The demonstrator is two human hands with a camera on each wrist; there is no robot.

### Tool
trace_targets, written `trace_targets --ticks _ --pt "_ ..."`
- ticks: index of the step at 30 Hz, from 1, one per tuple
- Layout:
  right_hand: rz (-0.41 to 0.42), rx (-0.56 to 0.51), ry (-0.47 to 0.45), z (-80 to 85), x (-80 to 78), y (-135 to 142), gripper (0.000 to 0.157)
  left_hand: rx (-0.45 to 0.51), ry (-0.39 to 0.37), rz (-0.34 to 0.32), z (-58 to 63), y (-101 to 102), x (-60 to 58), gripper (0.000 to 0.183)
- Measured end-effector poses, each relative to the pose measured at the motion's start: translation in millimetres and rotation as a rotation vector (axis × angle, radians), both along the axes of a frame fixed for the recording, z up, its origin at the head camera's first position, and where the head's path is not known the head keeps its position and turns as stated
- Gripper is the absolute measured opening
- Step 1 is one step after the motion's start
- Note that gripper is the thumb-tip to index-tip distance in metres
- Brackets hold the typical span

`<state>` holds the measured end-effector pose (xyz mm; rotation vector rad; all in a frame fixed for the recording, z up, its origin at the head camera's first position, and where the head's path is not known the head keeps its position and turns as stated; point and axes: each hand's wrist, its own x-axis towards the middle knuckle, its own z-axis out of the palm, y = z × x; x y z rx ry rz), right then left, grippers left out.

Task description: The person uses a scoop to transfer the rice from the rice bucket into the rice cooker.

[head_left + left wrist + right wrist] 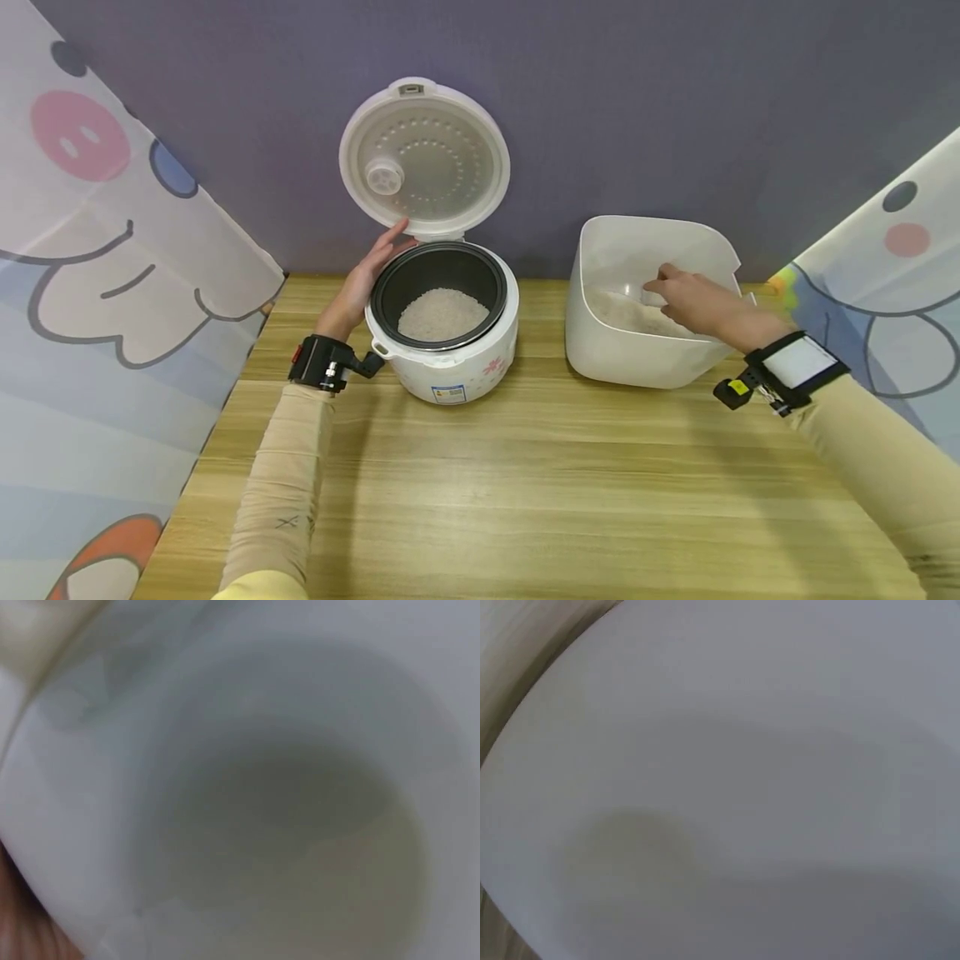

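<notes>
A white rice cooker (491, 367) stands in the head view with its lid (427, 158) raised. Rice (442, 315) lies in its dark inner pot (390, 292). My left hand (367, 279) rests against the cooker's left side, fingers extended toward the lid hinge. To the right is a white bin (630, 362) holding rice (630, 312). Reaching over its right side, my right hand (693, 300) grips a pale, see-through scoop (651, 297), largely hidden by the fingers and rice. The left wrist view is filled by the cooker's white wall (300, 690), the right one by the bin's (742, 787).
Both containers stand on a wood-grain table (480, 500), near its back edge. A grey-purple wall (637, 108) rises behind them. Cartoon-printed curtains (90, 317) hang at the left and right sides.
</notes>
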<state>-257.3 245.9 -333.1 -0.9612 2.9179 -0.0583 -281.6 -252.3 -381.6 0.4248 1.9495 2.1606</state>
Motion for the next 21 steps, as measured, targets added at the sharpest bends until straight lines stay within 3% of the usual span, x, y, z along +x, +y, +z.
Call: trace_targets --ticks 14,21 --pt "0.132 0.053 0.036 16.1 4.9 4.6 0.039 0.017 -0.005 0.011 -0.4 -0.2 1.2 0.052" --pt "0.139 0.079 0.021 23.3 11.9 12.1 0.035 0.002 -0.001 0.007 0.3 -0.5 1.6 0.052"
